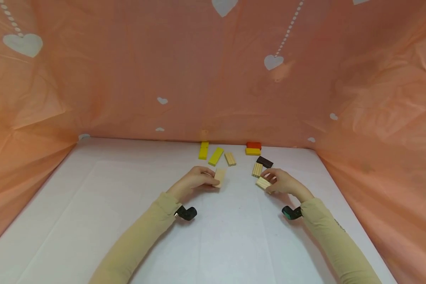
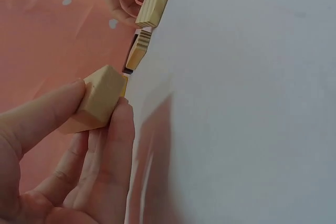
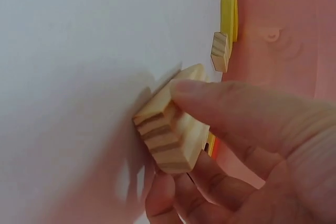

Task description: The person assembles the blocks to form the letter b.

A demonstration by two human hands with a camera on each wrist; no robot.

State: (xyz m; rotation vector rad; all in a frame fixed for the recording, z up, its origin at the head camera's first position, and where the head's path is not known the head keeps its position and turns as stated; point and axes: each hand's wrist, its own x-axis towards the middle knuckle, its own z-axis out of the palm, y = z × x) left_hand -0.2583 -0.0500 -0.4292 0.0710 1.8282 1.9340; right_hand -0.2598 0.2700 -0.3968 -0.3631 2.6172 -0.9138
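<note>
My left hand (image 1: 195,181) pinches a plain wooden block (image 1: 219,178) between thumb and fingers; in the left wrist view this block (image 2: 100,98) is tilted and raised over the white table. My right hand (image 1: 284,182) grips a striped-grain wooden block (image 1: 264,184) by its near end. The right wrist view shows the thumb on one face of that block (image 3: 176,124) and fingers under the opposite side, close over the table. Just beyond the right fingers lie another striped wooden block (image 1: 257,170) and a dark brown block (image 1: 264,161).
At the back lie two yellow blocks (image 1: 204,150), a yellow-green block (image 1: 215,156) and a wooden block (image 1: 230,159). Farther right, a red block (image 1: 253,145) sits behind an orange-yellow one (image 1: 253,152). A pink cloth with hearts (image 1: 184,79) walls the white tabletop (image 1: 127,197) at back and sides.
</note>
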